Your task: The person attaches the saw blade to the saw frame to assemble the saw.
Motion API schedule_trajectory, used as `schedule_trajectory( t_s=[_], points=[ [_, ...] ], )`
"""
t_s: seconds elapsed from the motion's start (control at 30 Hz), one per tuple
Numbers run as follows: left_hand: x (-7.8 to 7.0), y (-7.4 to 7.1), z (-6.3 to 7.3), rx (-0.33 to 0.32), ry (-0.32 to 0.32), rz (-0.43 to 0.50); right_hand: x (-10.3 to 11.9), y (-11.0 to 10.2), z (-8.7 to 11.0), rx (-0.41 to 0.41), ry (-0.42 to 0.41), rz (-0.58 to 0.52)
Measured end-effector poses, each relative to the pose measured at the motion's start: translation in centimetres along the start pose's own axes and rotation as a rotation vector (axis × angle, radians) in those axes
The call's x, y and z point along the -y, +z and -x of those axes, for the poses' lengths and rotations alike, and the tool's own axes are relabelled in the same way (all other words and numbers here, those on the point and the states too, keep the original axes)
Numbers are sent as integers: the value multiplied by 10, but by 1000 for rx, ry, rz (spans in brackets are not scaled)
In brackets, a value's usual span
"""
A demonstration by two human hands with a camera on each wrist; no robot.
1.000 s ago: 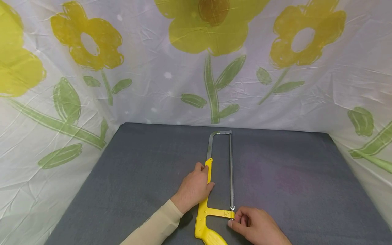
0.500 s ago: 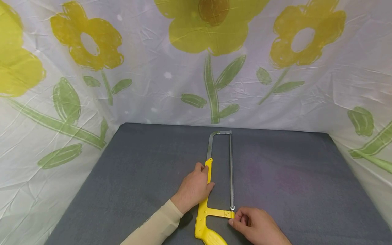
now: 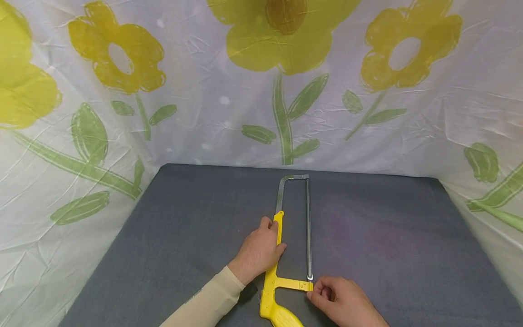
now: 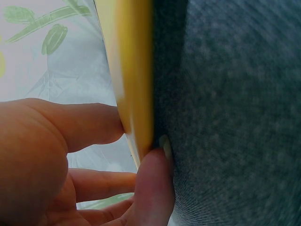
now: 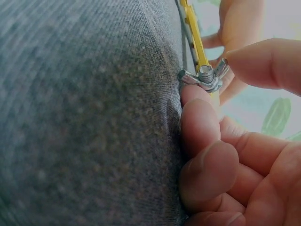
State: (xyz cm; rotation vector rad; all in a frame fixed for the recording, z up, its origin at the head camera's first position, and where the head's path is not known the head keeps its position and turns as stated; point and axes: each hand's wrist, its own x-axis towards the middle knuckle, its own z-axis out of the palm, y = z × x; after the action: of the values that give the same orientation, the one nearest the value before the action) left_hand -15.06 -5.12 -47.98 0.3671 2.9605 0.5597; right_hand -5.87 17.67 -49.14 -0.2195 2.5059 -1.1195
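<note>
A hacksaw [image 3: 268, 290] with a yellow frame and handle lies flat on the dark grey surface, its steel blade [image 3: 309, 227] along the right side. My left hand [image 3: 256, 250] grips the yellow back of the frame between thumb and fingers; the left wrist view shows the thumb pressed against the yellow bar [image 4: 134, 70]. At the near end of the blade, my right hand [image 3: 347, 300] pinches a metal wing nut [image 5: 205, 80], one digit on a wing and a fingertip against the other side. The remaining right fingers are curled close to the cloth.
Dark grey cloth covers the table [image 3: 388, 218]. Behind it and along both sides hangs a white curtain [image 3: 196, 91] printed with yellow flowers and green leaves. The hacksaw's handle runs out of the head view at the bottom edge.
My right thumb tip has shifted slightly to the right and up at the wing nut. The left hand and the hacksaw stay in place.
</note>
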Motion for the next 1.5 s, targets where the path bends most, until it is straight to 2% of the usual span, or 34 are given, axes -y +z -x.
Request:
schedule_trajectory(
  t_s=[0.73, 0.93, 1.23, 1.5],
  points=[
    [1, 0, 0, 6, 3, 21, -1, -1, 0, 9, -30, 6],
    [1, 0, 0, 2, 4, 27, -3, 0, 1, -4, -70, 17],
    [0, 0, 0, 1, 1, 13, -3, 0, 1, -14, -74, 33],
    [0, -1, 0, 10, -10, 43, -3, 0, 1, -28, -88, 53]
  ],
)
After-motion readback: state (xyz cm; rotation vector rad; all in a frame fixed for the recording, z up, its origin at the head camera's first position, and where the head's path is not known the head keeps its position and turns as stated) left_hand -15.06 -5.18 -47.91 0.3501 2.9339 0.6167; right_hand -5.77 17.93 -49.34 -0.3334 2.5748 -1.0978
